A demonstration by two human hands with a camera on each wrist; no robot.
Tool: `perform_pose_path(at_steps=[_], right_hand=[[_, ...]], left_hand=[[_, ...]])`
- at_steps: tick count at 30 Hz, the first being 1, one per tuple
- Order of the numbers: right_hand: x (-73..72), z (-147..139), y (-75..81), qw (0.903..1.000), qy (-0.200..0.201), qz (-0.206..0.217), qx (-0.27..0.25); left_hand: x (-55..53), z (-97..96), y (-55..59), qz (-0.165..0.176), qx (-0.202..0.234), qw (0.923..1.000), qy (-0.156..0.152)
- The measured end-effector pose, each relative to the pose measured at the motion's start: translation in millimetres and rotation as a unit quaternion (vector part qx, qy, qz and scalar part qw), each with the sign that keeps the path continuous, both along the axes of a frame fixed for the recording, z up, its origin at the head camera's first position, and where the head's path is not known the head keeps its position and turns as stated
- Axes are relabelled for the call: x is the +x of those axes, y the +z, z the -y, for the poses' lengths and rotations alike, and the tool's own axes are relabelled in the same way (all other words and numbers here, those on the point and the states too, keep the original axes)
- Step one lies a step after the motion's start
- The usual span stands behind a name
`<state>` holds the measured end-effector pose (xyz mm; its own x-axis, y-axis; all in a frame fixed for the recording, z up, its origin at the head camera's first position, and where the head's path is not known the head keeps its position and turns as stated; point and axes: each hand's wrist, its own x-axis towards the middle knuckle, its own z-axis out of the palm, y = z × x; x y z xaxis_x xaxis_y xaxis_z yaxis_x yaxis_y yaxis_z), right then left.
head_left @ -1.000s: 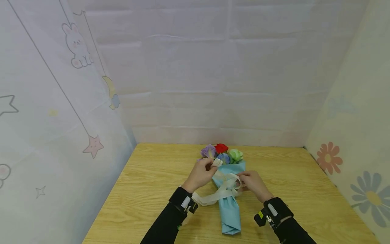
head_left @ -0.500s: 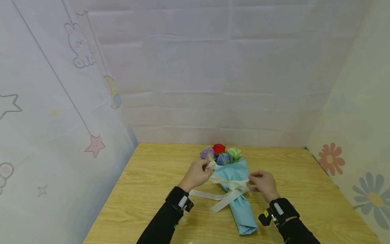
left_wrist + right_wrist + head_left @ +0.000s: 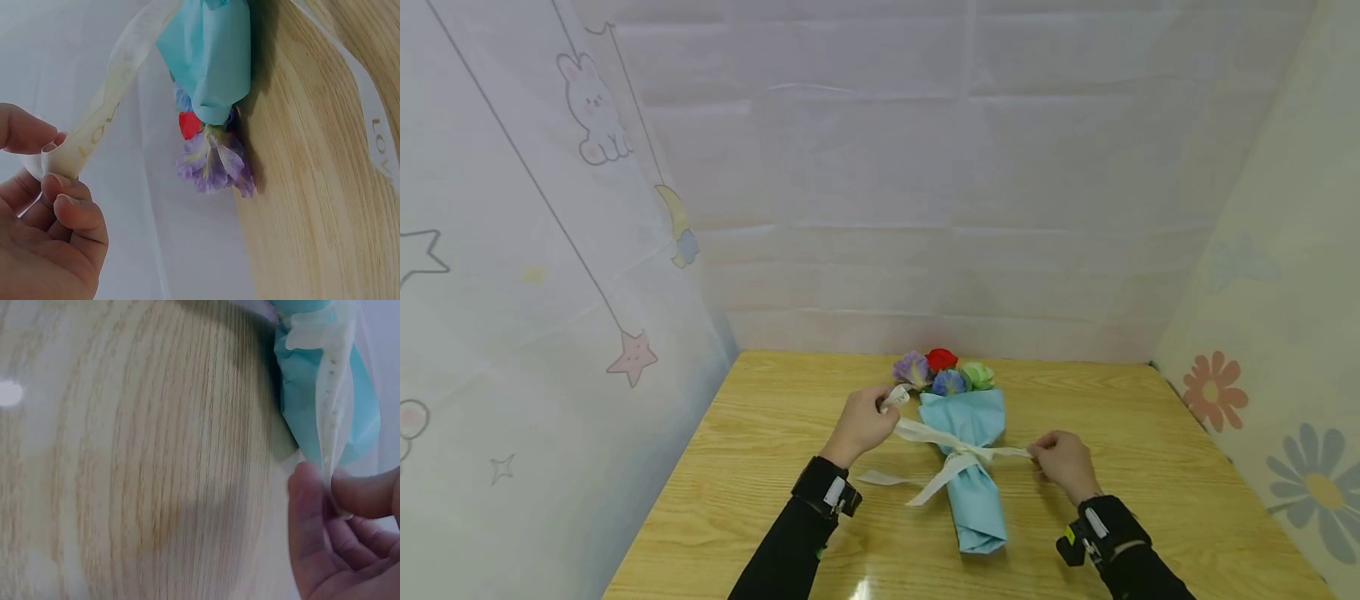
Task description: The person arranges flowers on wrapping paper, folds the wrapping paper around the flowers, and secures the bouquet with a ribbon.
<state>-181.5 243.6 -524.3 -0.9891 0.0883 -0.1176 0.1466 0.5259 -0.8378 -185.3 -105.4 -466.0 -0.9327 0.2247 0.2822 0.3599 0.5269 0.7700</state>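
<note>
A bouquet wrapped in light blue paper [image 3: 973,417] lies on the table, its purple, red, blue and green flowers [image 3: 949,382] at the far end. Round its middle runs a cream ribbon [image 3: 958,450] printed with letters, knotted at the front. My left hand [image 3: 861,423] pinches one loop of the ribbon, left of the wrap; in the left wrist view the loop bends between thumb and fingers. On the other side, my right hand [image 3: 1066,462] pinches another part of the ribbon between thumb and forefinger, pulled taut from the knot. Two loose tails [image 3: 936,486] hang toward the lower left.
The wooden table [image 3: 760,467] extends around the bouquet on every side. Behind it hangs a pale cloth backdrop [image 3: 940,250], with printed side panels left and right. A flower print [image 3: 1213,390] marks the right panel.
Both hands have drawn apart, left hand leftward and right hand rightward, stretching the ribbon and tightening its knot. The bouquet's lower end swung right, then back somewhat left.
</note>
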Motion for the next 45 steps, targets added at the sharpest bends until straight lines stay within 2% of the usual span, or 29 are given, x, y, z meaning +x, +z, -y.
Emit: perform_pose_path(at_steps=[4,9,13,17,20,25,29,32,34,36,39,41,43,45], right_hand=[[-3.9,11.4,6.9,0.9988,0.023,-0.035,-0.024],[-9.2,35.6,31.0,0.9936,0.067,-0.077,-0.047],[-11.8,54.4,49.6,0.9892,0.083,-0.118,-0.024],[-13.8,67.3,57.4,0.9858,0.071,-0.152,0.014],[-15.0,72.1,57.5,0.9847,0.065,-0.161,0.013],[-17.1,74.3,55.6,0.9853,0.058,-0.16,-0.006],[-18.1,75.1,57.0,0.9856,0.064,-0.156,-0.014],[-16.9,74.6,61.3,0.9853,0.076,-0.151,-0.022],[-16.1,74.1,63.9,0.9852,0.082,-0.147,-0.03],[-15.0,73.9,65.3,0.9852,0.089,-0.141,-0.038],[-14.5,73.8,62.4,0.9853,0.095,-0.133,-0.048],[-13.3,74.1,60.8,0.9849,0.102,-0.131,-0.052],[-12.5,74.6,60.5,0.9841,0.108,-0.132,-0.05],[-11.7,75.5,62.3,0.9835,0.111,-0.135,-0.047]], left_hand=[[0.3,-6.3,3.0,-0.017,0.006,0.9997,-0.017],[2.5,-22.1,10.7,-0.045,0.04,0.9972,-0.045],[5.1,-33.9,17.6,-0.055,0.066,0.9939,-0.069],[8.3,-40.9,19.6,-0.057,0.068,0.9921,-0.089],[12.1,-43.4,16.3,-0.05,0.061,0.9916,-0.102],[19.3,-48.5,6.5,-0.039,0.05,0.9876,-0.143],[23.5,-57.8,-1.5,-0.057,0.049,0.9834,-0.165],[27.0,-71.3,-7.7,-0.062,0.015,0.9803,-0.187],[28.7,-82.7,-14.0,-0.052,-0.017,0.9761,-0.21],[31.8,-92.7,-20.7,-0.024,-0.051,0.9702,-0.236],[35.7,-101.3,-32.7,0.054,-0.052,0.9619,-0.263],[35.7,-101.1,-37.4,0.093,-0.026,0.9625,-0.254],[31.3,-98.4,-37.3,0.09,0.015,0.972,-0.216],[23.1,-95.1,-32.8,0.056,0.045,0.9842,-0.162]])
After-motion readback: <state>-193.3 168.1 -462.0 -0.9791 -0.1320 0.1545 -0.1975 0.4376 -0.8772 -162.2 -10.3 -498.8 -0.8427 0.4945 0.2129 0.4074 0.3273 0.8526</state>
